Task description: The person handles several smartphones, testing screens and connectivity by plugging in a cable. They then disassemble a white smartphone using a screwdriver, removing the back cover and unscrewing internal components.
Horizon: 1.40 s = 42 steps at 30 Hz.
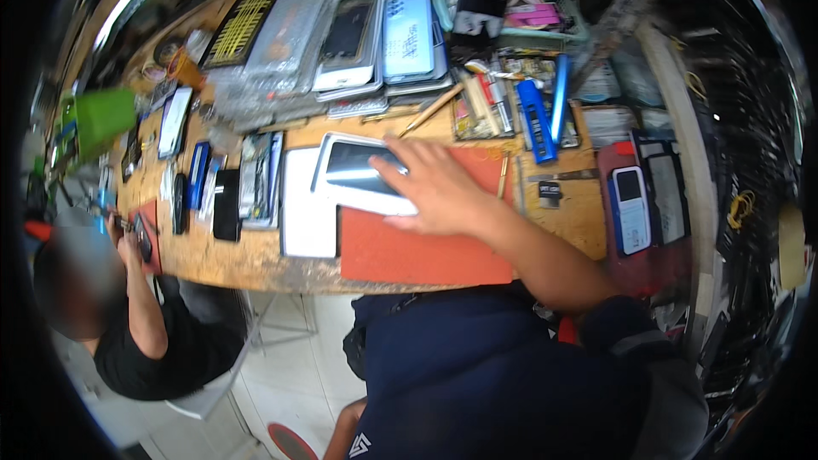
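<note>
My right hand (439,187) grips the right end of a white phone box (375,200), fingers over its far side and thumb at its near edge. A dark, shiny phone or screen (354,162) lies in the box, partly under my fingers. The box is slightly tilted, over the corner of an orange mat (426,254) and a flat white rectangular box or lid (309,213) to its left. Of my left arm only a piece shows at the lower edge; my left hand is out of the picture.
Phones and tools, including a black phone (227,204), lie to the left on the wooden bench (230,262). Stacked trays (349,43), a green basket (579,25) and blue tubes (535,119) stand behind. Another person (170,324) works at far left.
</note>
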Each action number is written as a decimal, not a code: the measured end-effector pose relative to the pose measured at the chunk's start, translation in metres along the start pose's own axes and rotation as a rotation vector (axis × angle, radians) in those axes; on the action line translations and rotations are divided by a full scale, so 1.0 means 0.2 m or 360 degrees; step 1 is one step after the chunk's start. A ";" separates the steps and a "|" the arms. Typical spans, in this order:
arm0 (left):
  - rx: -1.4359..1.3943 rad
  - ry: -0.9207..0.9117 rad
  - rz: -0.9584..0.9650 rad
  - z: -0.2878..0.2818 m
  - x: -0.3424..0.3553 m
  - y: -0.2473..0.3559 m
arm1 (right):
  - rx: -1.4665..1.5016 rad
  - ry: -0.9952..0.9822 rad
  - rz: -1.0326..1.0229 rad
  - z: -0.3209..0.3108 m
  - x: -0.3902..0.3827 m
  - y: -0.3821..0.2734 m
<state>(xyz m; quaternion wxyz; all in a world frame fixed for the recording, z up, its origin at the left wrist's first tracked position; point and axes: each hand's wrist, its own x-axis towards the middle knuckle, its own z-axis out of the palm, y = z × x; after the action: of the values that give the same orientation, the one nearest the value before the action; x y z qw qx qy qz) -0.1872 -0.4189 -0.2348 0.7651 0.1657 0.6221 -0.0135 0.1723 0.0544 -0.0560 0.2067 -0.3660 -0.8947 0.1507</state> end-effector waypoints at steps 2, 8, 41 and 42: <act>0.0054 0.0058 0.0032 -0.05 0.01 0.10 | 0.0006 -0.0019 0.0002 0.00 -0.01 -0.01; 0.0246 0.0206 0.0114 -0.20 0.04 0.34 | -0.0035 0.0055 -0.0033 -0.01 0.00 0.01; 0.1116 0.1290 0.2630 0.29 -0.53 2.35 | 0.0027 0.0186 -0.0160 -0.19 -0.02 0.05; 0.1206 0.1317 0.2735 0.35 -0.47 2.39 | -0.0017 0.0356 -0.0091 -0.27 0.00 0.11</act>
<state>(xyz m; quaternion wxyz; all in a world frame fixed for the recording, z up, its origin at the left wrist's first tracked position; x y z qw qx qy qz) -0.0342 -0.0031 -0.0188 0.1391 0.7776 0.4633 0.4015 0.2114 0.0749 -0.0183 0.3076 -0.3560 -0.8769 0.0983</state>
